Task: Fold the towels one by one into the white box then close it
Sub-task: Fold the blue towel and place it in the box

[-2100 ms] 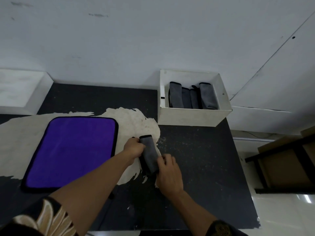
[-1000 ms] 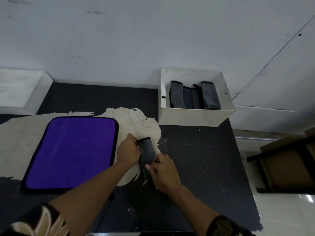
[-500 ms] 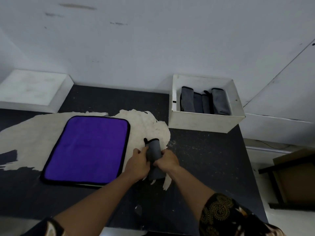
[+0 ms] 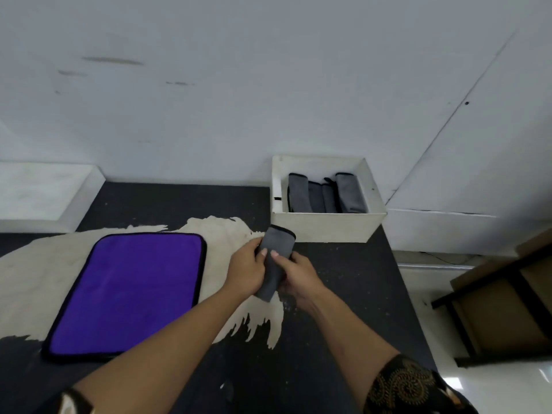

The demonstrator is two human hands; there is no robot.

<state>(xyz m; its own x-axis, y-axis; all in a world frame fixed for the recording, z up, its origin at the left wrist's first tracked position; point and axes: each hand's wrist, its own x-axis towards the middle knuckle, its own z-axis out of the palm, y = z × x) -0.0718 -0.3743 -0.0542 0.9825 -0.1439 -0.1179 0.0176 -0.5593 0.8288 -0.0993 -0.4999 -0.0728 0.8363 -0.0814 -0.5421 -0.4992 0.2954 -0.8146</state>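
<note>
Head — left hand [image 4: 246, 271] and right hand [image 4: 298, 279] half-hide towel [image 4: 279, 242].

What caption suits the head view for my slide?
The left hand and right hand hold a folded grey towel near the white box; a purple towel lies flat.

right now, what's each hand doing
Left hand: closed, gripping the folded grey cloth towel.
Right hand: closed, gripping the same towel from the other side.
</note>
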